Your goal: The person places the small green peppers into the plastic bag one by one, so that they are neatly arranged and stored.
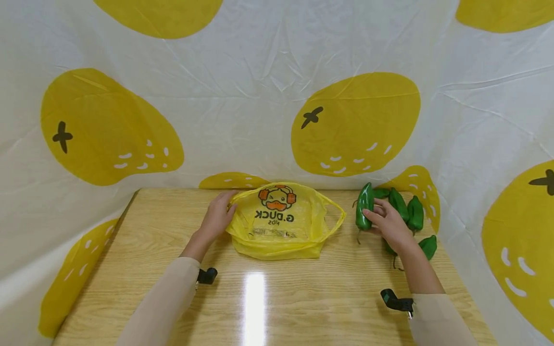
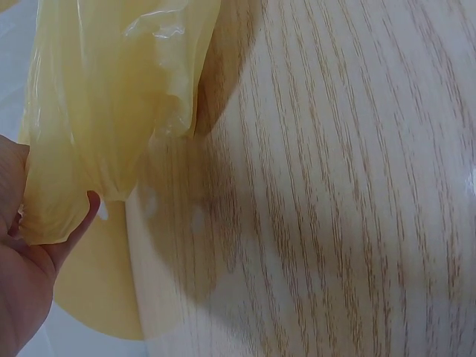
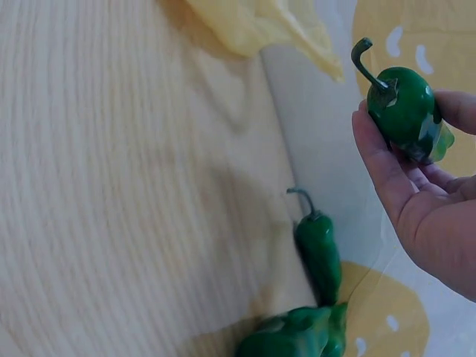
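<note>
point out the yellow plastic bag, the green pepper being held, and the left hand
yellow plastic bag [image 1: 277,252]: head view, front wall below the opening
held green pepper [image 1: 365,201]: head view, glossy side above the thumb tip
left hand [image 1: 218,215]: head view, back of the hand
</note>
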Action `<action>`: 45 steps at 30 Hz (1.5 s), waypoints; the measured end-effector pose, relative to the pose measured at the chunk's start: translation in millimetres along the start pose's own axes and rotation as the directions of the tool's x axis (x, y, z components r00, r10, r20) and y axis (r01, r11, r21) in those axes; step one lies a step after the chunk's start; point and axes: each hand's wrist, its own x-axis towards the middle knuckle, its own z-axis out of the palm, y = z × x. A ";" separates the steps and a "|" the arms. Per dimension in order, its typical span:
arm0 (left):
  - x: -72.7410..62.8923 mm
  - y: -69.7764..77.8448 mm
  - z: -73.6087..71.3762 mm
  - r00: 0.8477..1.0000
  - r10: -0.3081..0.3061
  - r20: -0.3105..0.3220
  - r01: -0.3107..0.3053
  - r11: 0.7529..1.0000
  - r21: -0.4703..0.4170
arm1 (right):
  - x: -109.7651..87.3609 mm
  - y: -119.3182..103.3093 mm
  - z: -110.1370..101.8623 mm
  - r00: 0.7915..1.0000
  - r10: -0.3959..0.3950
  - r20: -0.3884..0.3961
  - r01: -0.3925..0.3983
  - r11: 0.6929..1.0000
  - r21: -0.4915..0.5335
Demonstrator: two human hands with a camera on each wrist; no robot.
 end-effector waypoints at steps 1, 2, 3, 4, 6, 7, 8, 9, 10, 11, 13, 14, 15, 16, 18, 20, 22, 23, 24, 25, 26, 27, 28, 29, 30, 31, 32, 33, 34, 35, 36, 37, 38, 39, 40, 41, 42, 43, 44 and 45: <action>-0.1 0.0 -0.1 1.000 0.001 -0.003 -0.001 1.000 0.001 | -0.5 -2.3 1.0 1.000 -0.006 0.005 0.006 1.000 -0.005; -0.1 0.0 -0.3 1.000 0.002 -0.005 -0.002 1.000 0.002 | -0.7 -4.5 2.0 1.000 -0.011 0.011 0.011 1.000 -0.008; -0.1 0.3 -0.5 1.000 0.002 -0.008 -0.002 1.000 0.002 | -0.8 -6.7 3.2 1.000 -0.015 0.014 0.015 1.000 -0.011; -0.1 0.5 -0.7 1.000 0.002 -0.010 -0.002 1.000 0.003 | -0.5 -8.7 4.2 0.999 -0.024 0.022 0.025 1.000 -0.014; -0.2 0.6 -0.7 1.000 0.001 -0.011 -0.001 1.000 0.003 | 0.1 -12.8 6.6 0.998 -0.040 0.042 0.040 0.999 -0.013; -0.2 0.8 -0.8 1.000 0.000 -0.011 0.000 1.000 0.003 | 0.6 -14.8 8.0 0.998 -0.046 0.051 0.047 0.999 -0.012; -0.2 0.9 -0.9 1.000 -0.001 -0.010 0.001 1.000 0.002 | 1.2 -16.7 9.4 0.997 -0.053 0.062 0.053 0.999 -0.010; -0.2 1.0 -0.9 1.000 -0.004 -0.007 0.004 1.000 -0.002 | 1.5 -18.7 10.7 0.996 -0.057 0.072 0.058 0.998 -0.008; -0.4 0.8 -0.8 1.000 -0.004 -0.004 0.004 1.000 -0.003 | 1.6 -20.7 12.4 0.995 -0.061 0.083 0.062 0.998 -0.010; -0.5 1.0 -0.9 1.000 -0.006 -0.001 0.006 1.000 -0.007 | 1.8 -22.5 13.9 0.994 -0.061 0.088 0.063 0.998 -0.015; -0.7 1.4 -1.3 1.000 -0.008 0.004 0.008 1.000 -0.018 | 2.4 -25.5 16.9 0.993 -0.067 0.096 0.070 0.997 -0.025; -0.9 1.4 -1.4 1.000 -0.011 0.007 0.011 1.000 -0.025 | 2.8 -26.8 18.2 0.993 -0.069 0.097 0.072 0.997 -0.033; -1.3 1.4 -1.4 1.000 -0.012 0.010 0.012 0.999 -0.033 | 3.2 -28.1 19.5 0.992 -0.073 0.099 0.077 0.996 -0.039; -1.3 1.5 -1.7 1.000 -0.013 0.015 0.013 0.999 -0.038 | 3.9 -29.6 20.8 0.992 -0.075 0.100 0.079 0.996 -0.042; -1.1 1.7 -2.1 1.000 -0.016 0.025 0.017 0.999 -0.045 | 5.5 -32.5 23.1 0.992 -0.076 0.104 0.081 0.996 -0.043; -1.1 1.5 -1.9 0.999 -0.022 0.037 0.023 0.999 -0.049 | 7.2 -35.5 25.9 0.990 -0.077 0.119 0.083 0.996 -0.041; -1.1 1.0 -1.9 0.999 -0.023 0.047 0.025 0.999 -0.047 | 8.9 -38.2 29.2 0.988 -0.078 0.136 0.084 0.996 -0.040; -1.3 1.0 -2.1 0.998 -0.025 0.050 0.027 0.999 -0.047 | 9.9 -39.1 30.7 0.987 -0.077 0.142 0.084 0.995 -0.044; -1.5 0.8 -2.1 0.998 -0.027 0.053 0.030 0.998 -0.049 | 10.7 -40.2 32.5 0.986 -0.076 0.147 0.084 0.995 -0.048; -1.8 0.6 -2.2 0.998 -0.026 0.054 0.028 0.998 -0.047 | 11.8 -40.7 33.9 0.986 -0.074 0.149 0.083 0.995 -0.054; -2.0 0.4 -2.3 0.998 -0.025 0.054 0.027 0.999 -0.047 | 12.7 -41.2 35.5 0.986 -0.073 0.150 0.082 0.995 -0.057; -2.3 0.4 -2.4 0.998 -0.024 0.054 0.027 0.998 -0.049 | 13.5 -41.8 37.0 0.986 -0.072 0.150 0.082 0.995 -0.062; -2.4 0.3 -2.6 0.998 -0.024 0.053 0.027 0.998 -0.050 | 14.6 -42.3 38.6 0.986 -0.069 0.149 0.079 0.995 -0.065; -2.4 0.3 -2.8 0.998 -0.024 0.052 0.026 0.998 -0.051 | 15.8 -42.8 40.3 0.986 -0.069 0.149 0.080 0.994 -0.068; -2.3 0.1 -2.8 0.998 -0.023 0.051 0.025 0.998 -0.050 | 17.0 -43.8 42.0 0.986 -0.070 0.149 0.081 0.994 -0.072; -2.2 0.3 -2.4 0.998 -0.022 0.051 0.024 0.998 -0.051 | 18.1 -44.8 43.7 0.986 -0.069 0.151 0.081 0.994 -0.077; -2.1 0.6 -2.3 0.998 -0.021 0.052 0.024 0.998 -0.053 | 19.2 -46.2 45.5 0.986 -0.067 0.155 0.081 0.993 -0.081; -1.9 0.8 -2.3 0.998 -0.022 0.051 0.025 0.998 -0.055 | 20.6 -47.9 47.6 0.985 -0.065 0.161 0.079 0.993 -0.084; -1.7 1.1 -2.3 0.998 -0.021 0.051 0.024 0.998 -0.054 | 22.3 -49.8 49.7 0.984 -0.062 0.167 0.077 0.993 -0.089; -1.7 1.5 -2.6 0.999 -0.020 0.050 0.023 0.998 -0.052 | 24.1 -51.6 51.9 0.983 -0.059 0.173 0.077 0.992 -0.096; -1.5 1.7 -2.8 0.999 -0.019 0.048 0.021 0.998 -0.051 | 25.8 -53.7 54.4 0.981 -0.058 0.185 0.077 0.992 -0.096; -1.5 1.9 -3.0 0.999 -0.017 0.047 0.019 0.999 -0.050 | 27.6 -55.6 57.0 0.979 -0.057 0.196 0.077 0.992 -0.096; -1.4 2.0 -3.3 0.999 -0.016 0.046 0.018 0.999 -0.048 | 29.6 -57.1 59.6 0.977 -0.055 0.208 0.076 0.992 -0.096; -1.3 1.9 -3.4 0.999 -0.014 0.043 0.016 0.999 -0.046 | 31.3 -58.7 62.6 0.974 -0.053 0.218 0.075 0.993 -0.096; -1.2 1.5 -2.9 0.999 -0.009 0.042 0.011 0.999 -0.039 | 33.4 -59.5 65.7 0.972 -0.051 0.231 0.076 0.992 -0.099; -1.1 1.3 -2.7 0.999 -0.006 0.041 0.008 0.999 -0.035 | 35.8 -60.0 69.0 0.968 -0.049 0.245 0.075 0.993 -0.096; -0.9 1.0 -2.2 0.999 -0.004 0.040 0.005 0.999 -0.032 | 38.1 -60.3 72.4 0.965 -0.049 0.259 0.075 0.993 -0.093; -0.8 0.8 -1.8 0.999 -0.002 0.040 0.003 1.000 -0.028 | 40.5 -60.3 76.2 0.964 -0.042 0.263 0.071 0.992 -0.101; -0.6 0.5 -1.3 0.999 -0.002 0.040 0.003 1.000 -0.025 | 42.8 -60.3 80.2 0.963 -0.036 0.269 0.068 0.992 -0.110; -0.5 0.3 -0.8 0.999 -0.002 0.039 0.002 1.000 -0.023 | 45.2 -60.2 84.5 0.962 -0.030 0.273 0.064 0.991 -0.117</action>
